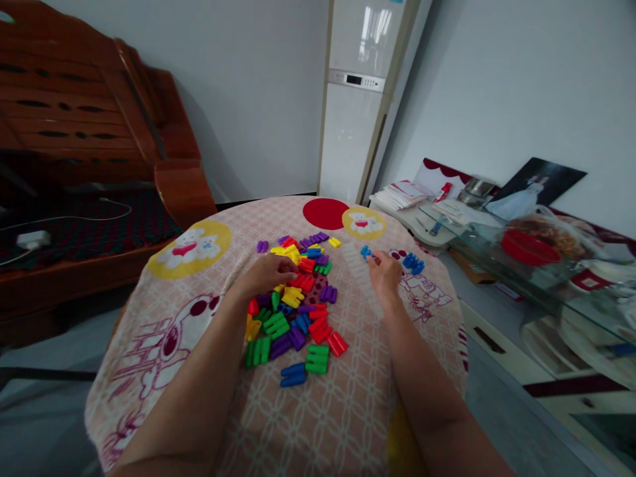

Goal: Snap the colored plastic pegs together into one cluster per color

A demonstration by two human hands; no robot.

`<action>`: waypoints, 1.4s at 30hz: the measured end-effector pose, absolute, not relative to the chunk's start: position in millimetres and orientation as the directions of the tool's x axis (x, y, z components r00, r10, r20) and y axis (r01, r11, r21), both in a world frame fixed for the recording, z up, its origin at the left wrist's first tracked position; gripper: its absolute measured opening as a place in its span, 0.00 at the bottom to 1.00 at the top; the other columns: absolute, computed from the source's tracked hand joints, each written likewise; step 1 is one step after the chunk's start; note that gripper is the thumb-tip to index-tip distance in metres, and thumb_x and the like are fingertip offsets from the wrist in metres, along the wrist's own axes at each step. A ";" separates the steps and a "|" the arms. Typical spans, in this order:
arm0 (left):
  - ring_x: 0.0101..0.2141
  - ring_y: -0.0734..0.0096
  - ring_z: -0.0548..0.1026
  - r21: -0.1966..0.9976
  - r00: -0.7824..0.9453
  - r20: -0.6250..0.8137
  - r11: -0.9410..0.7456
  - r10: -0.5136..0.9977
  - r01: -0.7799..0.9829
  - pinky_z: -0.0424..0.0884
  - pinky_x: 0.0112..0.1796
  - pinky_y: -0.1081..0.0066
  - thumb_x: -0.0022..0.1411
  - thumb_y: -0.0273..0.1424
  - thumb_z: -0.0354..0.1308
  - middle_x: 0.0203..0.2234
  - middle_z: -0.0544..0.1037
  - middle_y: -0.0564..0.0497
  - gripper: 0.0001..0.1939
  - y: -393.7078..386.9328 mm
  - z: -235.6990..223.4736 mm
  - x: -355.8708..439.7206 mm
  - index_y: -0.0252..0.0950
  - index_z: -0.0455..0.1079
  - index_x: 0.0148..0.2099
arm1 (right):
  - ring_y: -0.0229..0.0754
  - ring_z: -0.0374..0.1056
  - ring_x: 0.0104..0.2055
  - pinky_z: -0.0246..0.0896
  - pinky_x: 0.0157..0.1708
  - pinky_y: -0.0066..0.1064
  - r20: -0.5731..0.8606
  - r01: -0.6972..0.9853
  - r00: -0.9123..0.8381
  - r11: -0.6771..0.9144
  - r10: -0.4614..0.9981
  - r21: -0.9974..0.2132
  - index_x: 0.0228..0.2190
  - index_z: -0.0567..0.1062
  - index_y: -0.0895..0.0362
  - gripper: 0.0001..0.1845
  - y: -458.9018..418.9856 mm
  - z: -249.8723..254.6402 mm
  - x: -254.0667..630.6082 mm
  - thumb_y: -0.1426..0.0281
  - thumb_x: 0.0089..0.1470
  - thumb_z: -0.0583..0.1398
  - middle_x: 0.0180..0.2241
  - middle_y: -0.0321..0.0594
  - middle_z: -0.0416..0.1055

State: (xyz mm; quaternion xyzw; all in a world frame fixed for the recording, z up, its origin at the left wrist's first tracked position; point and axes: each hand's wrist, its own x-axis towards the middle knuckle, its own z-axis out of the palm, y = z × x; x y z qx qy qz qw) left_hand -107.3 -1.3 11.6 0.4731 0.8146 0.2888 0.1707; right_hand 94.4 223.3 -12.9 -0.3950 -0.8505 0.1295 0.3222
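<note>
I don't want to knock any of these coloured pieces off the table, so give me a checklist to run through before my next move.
1. Right hand on a piece: ok, its fingertips are at a blue piece.
2. Left hand holding a piece: cannot tell; it is over the mixed pile, fingers partly hidden.
3. Pile lying loosely, pieces apart: not ok, many are crowded together or overlapping.
4. Blue group on the right apart from the pile: ok.
5. Front blue piece away from the table edge: ok, well inside it.
</note>
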 end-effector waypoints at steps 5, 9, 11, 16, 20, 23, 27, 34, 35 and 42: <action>0.26 0.68 0.73 0.581 -0.511 0.020 0.406 0.859 0.705 0.63 0.27 0.72 0.51 0.40 0.59 0.22 0.77 0.53 0.16 -0.4 11.6 -107.7 0.37 0.79 0.38 | 0.47 0.72 0.38 0.59 0.38 0.33 0.403 0.816 -0.280 0.437 0.872 -0.379 0.40 0.81 0.60 0.14 271.3 -10.2 131.2 0.68 0.58 0.57 0.37 0.52 0.79; 0.26 0.67 0.74 0.586 -0.524 0.023 0.413 0.851 0.697 0.64 0.28 0.72 0.51 0.38 0.59 0.23 0.78 0.52 0.17 -1.9 5.0 -114.8 0.36 0.80 0.40 | 0.47 0.72 0.39 0.59 0.37 0.32 0.398 0.871 -0.204 0.351 0.895 -0.343 0.40 0.82 0.58 0.14 285.9 -16.0 146.9 0.68 0.56 0.59 0.38 0.51 0.79; 0.27 0.66 0.75 0.577 -0.545 0.032 0.430 0.838 0.694 0.66 0.29 0.71 0.50 0.36 0.60 0.24 0.79 0.52 0.17 -3.0 1.6 -118.3 0.36 0.80 0.41 | 0.48 0.72 0.39 0.60 0.37 0.32 0.383 0.878 -0.173 0.318 0.908 -0.358 0.40 0.82 0.57 0.13 288.7 -18.7 149.8 0.69 0.55 0.59 0.38 0.51 0.79; 0.32 0.65 0.78 0.542 -0.600 0.133 0.449 0.789 0.711 0.70 0.34 0.71 0.55 0.32 0.58 0.31 0.82 0.49 0.16 0.7 -2.2 -114.5 0.36 0.79 0.44 | 0.50 0.72 0.40 0.60 0.38 0.35 0.409 0.867 -0.129 0.303 0.903 -0.396 0.44 0.80 0.58 0.16 286.6 -17.9 145.6 0.68 0.56 0.58 0.38 0.52 0.78; 0.46 0.61 0.77 0.471 -0.505 0.297 0.335 0.811 0.816 0.71 0.49 0.65 0.59 0.29 0.54 0.46 0.80 0.45 0.19 15.9 -7.6 -101.3 0.35 0.76 0.52 | 0.49 0.73 0.39 0.60 0.39 0.34 0.439 0.813 -0.250 0.433 0.863 -0.389 0.45 0.79 0.59 0.17 270.7 -16.1 128.4 0.68 0.58 0.56 0.36 0.51 0.79; 0.59 0.58 0.68 0.371 -0.363 0.343 0.230 0.866 0.900 0.63 0.59 0.59 0.61 0.28 0.55 0.60 0.70 0.42 0.27 29.1 -16.7 -93.8 0.36 0.66 0.63 | 0.48 0.73 0.38 0.60 0.39 0.33 0.424 0.733 -0.433 0.585 0.795 -0.349 0.45 0.79 0.58 0.16 247.6 -18.7 109.1 0.68 0.59 0.56 0.36 0.49 0.80; 0.63 0.51 0.62 0.217 -0.261 0.223 0.213 0.939 0.953 0.59 0.61 0.52 0.63 0.34 0.56 0.66 0.60 0.42 0.27 38.8 -26.3 -91.8 0.42 0.64 0.65 | 0.45 0.75 0.38 0.59 0.39 0.31 0.363 0.601 -0.652 0.746 0.665 -0.287 0.47 0.78 0.56 0.16 213.9 -23.8 86.3 0.68 0.60 0.56 0.36 0.46 0.80; 0.60 0.56 0.66 0.308 -0.348 0.276 0.260 0.896 0.915 0.62 0.60 0.58 0.65 0.31 0.51 0.61 0.68 0.38 0.24 38.1 -28.9 -100.8 0.33 0.65 0.63 | 0.44 0.75 0.38 0.60 0.38 0.29 0.366 0.471 -0.751 0.834 0.550 -0.288 0.47 0.78 0.56 0.17 192.6 -26.6 77.2 0.68 0.60 0.56 0.36 0.46 0.81; 0.60 0.57 0.67 0.330 -0.343 0.291 0.243 0.893 0.912 0.62 0.60 0.59 0.65 0.30 0.50 0.60 0.69 0.38 0.22 37.4 -29.1 -101.9 0.32 0.67 0.61 | 0.44 0.75 0.38 0.61 0.38 0.29 0.376 0.461 -0.750 0.837 0.545 -0.295 0.47 0.78 0.56 0.17 192.5 -26.9 77.8 0.68 0.60 0.56 0.36 0.46 0.81; 0.47 0.60 0.76 0.412 -0.220 0.209 0.118 0.953 0.904 0.68 0.53 0.63 0.60 0.28 0.54 0.44 0.80 0.46 0.12 35.1 -21.1 -94.3 0.37 0.75 0.45 | 0.45 0.73 0.40 0.64 0.42 0.31 0.430 0.322 -0.774 0.874 0.465 -0.364 0.48 0.77 0.56 0.17 192.6 -30.9 77.0 0.68 0.60 0.55 0.38 0.45 0.79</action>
